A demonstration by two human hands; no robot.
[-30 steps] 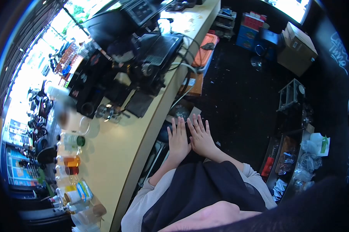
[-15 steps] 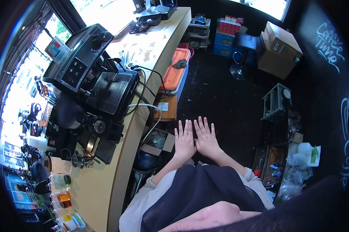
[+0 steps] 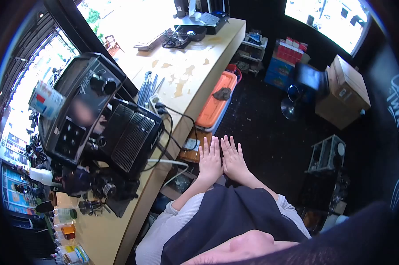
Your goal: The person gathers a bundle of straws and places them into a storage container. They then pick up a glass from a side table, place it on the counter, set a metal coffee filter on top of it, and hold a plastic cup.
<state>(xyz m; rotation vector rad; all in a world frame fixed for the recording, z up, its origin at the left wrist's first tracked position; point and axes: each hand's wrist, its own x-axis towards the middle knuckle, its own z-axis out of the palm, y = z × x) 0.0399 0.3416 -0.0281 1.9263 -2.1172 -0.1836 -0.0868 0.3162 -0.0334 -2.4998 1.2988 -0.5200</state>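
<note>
Both halves of my grip are bare and fully open: the left hand [image 3: 211,162] and the right hand [image 3: 234,162] lie side by side, backs up, fingers straight and slightly fanned toward twelve o'clock, the thumb sides close together, with nothing held in either. Nearest to them is the orange-brown box with a white label [image 3: 187,155], at about ten o'clock from the left hand, which is much the closer one; I see the two just beside each other, but can't judge the height between them. Part of that box is hidden by the worktop edge, so I can't be sure of its long axis. Beyond it, at twelve from my left, the long orange plastic lid [image 3: 215,106] has its long axis slanting from seven to one o'clock, roughly along the edge of the pale wooden worktop [image 3: 139,201], and a crumpled dark cloth-like lump [image 3: 222,93] rests on it. A thin white hose [image 3: 175,162] curves off the worktop at nine to ten. Farther out at ten sits the black coffee machine with a ribbed tray [image 3: 131,139]; at three, well apart, stands a small grey rack [image 3: 315,158] on the dark floor [image 3: 265,154].
</note>
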